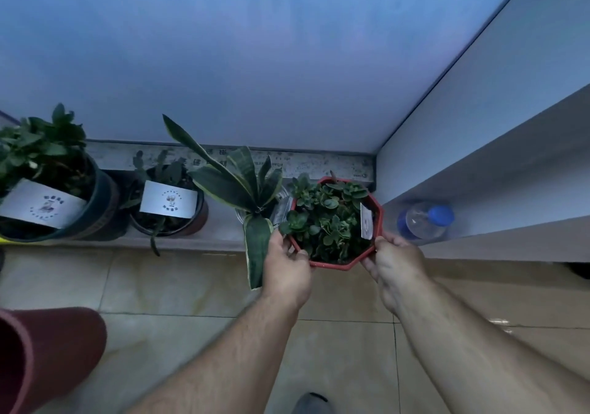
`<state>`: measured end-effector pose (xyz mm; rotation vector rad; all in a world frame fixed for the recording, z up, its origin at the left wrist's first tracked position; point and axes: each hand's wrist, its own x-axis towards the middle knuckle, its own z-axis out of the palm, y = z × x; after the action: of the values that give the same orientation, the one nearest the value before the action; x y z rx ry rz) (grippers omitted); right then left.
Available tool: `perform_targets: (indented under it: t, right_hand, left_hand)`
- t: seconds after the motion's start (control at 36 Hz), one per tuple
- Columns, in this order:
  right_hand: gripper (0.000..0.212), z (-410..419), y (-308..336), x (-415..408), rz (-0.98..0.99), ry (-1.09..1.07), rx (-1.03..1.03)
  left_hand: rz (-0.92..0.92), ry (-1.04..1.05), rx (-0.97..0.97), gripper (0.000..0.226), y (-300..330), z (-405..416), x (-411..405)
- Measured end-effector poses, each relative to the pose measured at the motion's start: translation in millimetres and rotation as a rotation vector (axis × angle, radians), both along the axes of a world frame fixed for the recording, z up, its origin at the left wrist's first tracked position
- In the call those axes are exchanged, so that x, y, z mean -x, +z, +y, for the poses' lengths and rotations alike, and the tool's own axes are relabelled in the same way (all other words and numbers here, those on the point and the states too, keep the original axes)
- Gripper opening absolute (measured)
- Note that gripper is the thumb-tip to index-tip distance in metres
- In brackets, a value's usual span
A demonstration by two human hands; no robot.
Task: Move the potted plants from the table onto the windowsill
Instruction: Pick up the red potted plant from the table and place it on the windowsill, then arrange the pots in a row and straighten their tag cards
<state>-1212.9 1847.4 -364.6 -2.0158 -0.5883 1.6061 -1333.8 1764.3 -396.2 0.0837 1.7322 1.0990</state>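
Both hands, left hand (287,266) and right hand (394,265), grip the red octagonal pot (335,222) with curled fingers at the windowsill (198,238) edge, right of the snake plant (242,183).

Grey windowsill (220,222) below the window, dark pot (95,203) at left, black pot (191,218) beside it, snake plant (245,183) mid-sill, plastic bottle (421,220) at right corner

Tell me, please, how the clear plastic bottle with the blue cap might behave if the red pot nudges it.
The bottle looks empty and clear, so probably light and easily shoved. Seemingly lying on its side by the red pot, it may well roll along the windowsill.
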Motion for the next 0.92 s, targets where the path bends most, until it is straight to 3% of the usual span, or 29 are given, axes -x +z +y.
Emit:
perform_targets:
  t: [0.36,0.5,0.67,0.78,0.92]
  right_hand:
    - [0.029,10.5,-41.5,10.5,-0.074,-0.209,-0.081]
    - [0.027,14.2,-47.0,13.9,-0.082,-0.254,-0.079]
    - [0.009,1.2,-44.6,11.2,-0.103,-0.153,-0.061]
    - [0.025,-13.3,-31.1,6.6,-0.146,-0.086,-0.055]
    - [0.026,-39.2,22.5,16.0,-0.299,0.133,-0.156]
  left_hand:
    - [-0.013,0.023,-0.030,0.059,-23.5,24.5,-5.4]
    - [0.001,-0.014,-0.034,0.044,-20.5,25.4,-5.9]
    - [-0.059,-0.086,-0.011,0.063,9.4,16.6,-2.3]
    - [-0.109,-0.086,-0.021,0.064,42.6,1.1,-4.0]
    - [-0.147,-0.040,-0.006,0.052,77.6,-28.4,12.1]
